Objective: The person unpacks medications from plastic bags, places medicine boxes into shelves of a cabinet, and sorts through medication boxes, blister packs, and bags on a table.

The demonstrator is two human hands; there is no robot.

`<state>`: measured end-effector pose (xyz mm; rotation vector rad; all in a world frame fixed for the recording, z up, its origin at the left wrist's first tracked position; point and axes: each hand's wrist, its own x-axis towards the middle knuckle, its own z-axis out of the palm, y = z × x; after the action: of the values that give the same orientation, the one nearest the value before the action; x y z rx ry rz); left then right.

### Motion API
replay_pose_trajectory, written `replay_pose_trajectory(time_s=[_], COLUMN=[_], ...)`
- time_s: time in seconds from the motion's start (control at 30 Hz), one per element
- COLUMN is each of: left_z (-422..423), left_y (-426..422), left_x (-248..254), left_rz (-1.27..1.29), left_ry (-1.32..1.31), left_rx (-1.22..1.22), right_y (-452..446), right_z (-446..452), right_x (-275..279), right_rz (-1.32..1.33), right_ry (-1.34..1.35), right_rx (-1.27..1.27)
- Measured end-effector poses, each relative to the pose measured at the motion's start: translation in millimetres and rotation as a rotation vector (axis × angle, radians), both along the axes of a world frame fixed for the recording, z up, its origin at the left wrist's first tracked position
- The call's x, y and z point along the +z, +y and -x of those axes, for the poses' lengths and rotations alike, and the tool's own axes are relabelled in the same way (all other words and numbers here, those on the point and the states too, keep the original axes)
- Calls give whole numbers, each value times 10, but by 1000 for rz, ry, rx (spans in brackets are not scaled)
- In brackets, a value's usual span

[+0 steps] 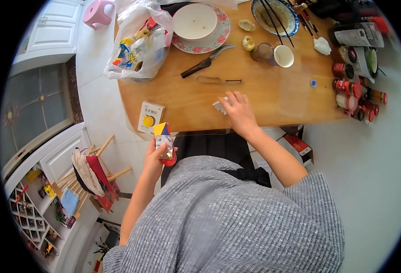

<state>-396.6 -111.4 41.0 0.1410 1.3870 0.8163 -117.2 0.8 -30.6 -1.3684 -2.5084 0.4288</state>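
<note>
My left hand (157, 157), beyond the table's near edge, is closed around a blister pack (165, 144) and a yellow, blue and red packet (162, 129). Over the table, my right hand (238, 109) has its fingers on a small white object (220, 105), partly hidden beneath them. A white box with a yellow picture (151, 117) lies at the table's near left corner, just beyond my left hand. Farther forward from my right hand are a thin brown-handled tool (209, 80) and a black-handled knife (199, 67).
On the wooden table (264, 109) are a plastic bag of packets (141, 45), a white bowl (195, 22) on a floral plate (223, 32), a patterned bowl with chopsticks (275, 18), a paper cup (284, 56) and several jars (347, 87). A wooden chair (118, 174) stands left.
</note>
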Motion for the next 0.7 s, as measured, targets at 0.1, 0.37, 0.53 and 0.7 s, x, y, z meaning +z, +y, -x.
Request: replay_pose_trajectory(time_s=[0.1,0.37,0.53,0.7], left_z=[28,135,165,148], left_y=[-13,37,35,-97], left_x=[-30,31,60,168], left_rz=[0,2,-20,-30], left_ry=[7,70,90,130], left_rx=[31,122,170,180], right_y=[58,255,550,756], right_z=[-70,-346,239,485], right_x=[-135,219,25,-490], right_rz=[70,-144,-10,-7], right_ry=[-54,-175,38,-51], right_rx=[39,-284,-114,-3])
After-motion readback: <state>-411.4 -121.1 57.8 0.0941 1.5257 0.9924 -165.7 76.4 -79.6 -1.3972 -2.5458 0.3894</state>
